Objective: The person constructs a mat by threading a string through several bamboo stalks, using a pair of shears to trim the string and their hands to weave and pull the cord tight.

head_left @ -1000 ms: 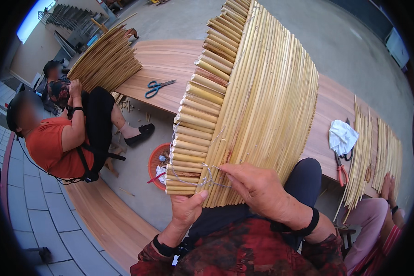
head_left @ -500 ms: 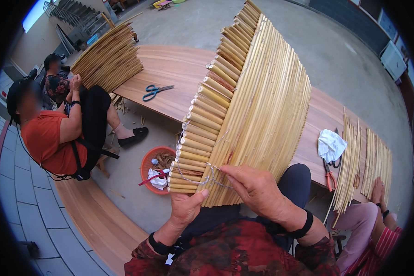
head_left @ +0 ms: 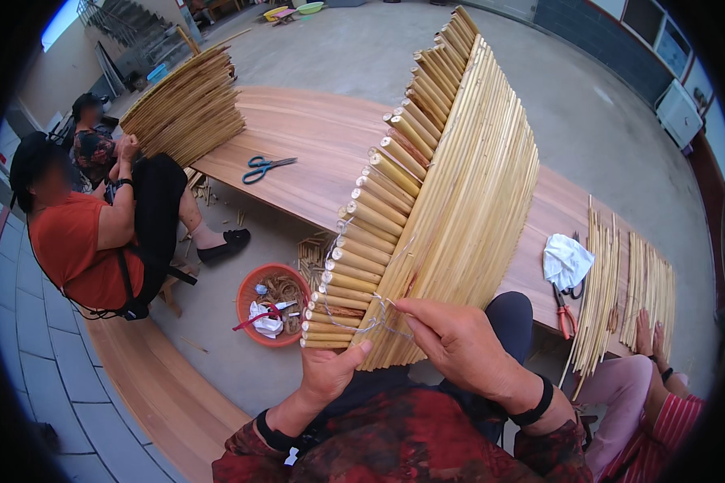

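A thick mat of straw-coloured reed stalks (head_left: 467,201), laid side by side, leans up from my lap across the table. Its cut round ends face left. My left hand (head_left: 330,375) grips the mat's near left corner, thumb on top and the other fingers hidden beneath. Pale twine (head_left: 369,324) loops loosely along the stalk ends and over the mat near that corner. Close to it, my right hand (head_left: 463,342) is closed, thumb and forefinger pinching the twine just above the stalks.
Blue-handled scissors (head_left: 258,168) lie on the wooden table (head_left: 314,121). An orange basket (head_left: 242,299) of scraps stands on the floor. At right are a white cloth (head_left: 568,259), red-handled pliers (head_left: 565,312), loose stalks (head_left: 594,298) and another person's hands (head_left: 651,334). Co-workers sit left beside another mat (head_left: 185,105).
The view has shifted slightly, and the mat stands a little more to the right in it. Both my hands keep their holds. At right, both of the other person's hands now show on the stalks.
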Demonstrator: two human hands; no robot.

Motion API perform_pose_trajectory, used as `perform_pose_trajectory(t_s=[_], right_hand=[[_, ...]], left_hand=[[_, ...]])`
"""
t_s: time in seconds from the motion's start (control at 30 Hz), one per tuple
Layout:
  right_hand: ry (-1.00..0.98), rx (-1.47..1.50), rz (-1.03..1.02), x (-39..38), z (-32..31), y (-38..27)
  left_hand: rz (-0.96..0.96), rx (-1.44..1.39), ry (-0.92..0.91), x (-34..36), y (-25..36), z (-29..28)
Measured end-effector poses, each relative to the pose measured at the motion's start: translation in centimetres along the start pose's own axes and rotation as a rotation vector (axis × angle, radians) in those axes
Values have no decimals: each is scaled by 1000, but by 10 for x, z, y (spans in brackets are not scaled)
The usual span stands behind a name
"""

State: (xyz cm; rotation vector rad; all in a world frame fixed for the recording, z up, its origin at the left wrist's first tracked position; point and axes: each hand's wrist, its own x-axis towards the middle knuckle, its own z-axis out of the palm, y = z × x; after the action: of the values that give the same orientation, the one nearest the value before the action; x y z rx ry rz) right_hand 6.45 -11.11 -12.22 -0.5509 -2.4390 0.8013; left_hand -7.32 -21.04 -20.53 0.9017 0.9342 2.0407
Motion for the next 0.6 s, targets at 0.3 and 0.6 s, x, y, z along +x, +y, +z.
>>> perform_pose_trajectory(t_s=[0.3,0.6], right_hand=[[71,54,60,-27,-26,-9],[179,109,-11,-27,-10,5]], left_hand=[[-83,-32,-131,1,6,23],[13,-112,-75,5,10,30]])
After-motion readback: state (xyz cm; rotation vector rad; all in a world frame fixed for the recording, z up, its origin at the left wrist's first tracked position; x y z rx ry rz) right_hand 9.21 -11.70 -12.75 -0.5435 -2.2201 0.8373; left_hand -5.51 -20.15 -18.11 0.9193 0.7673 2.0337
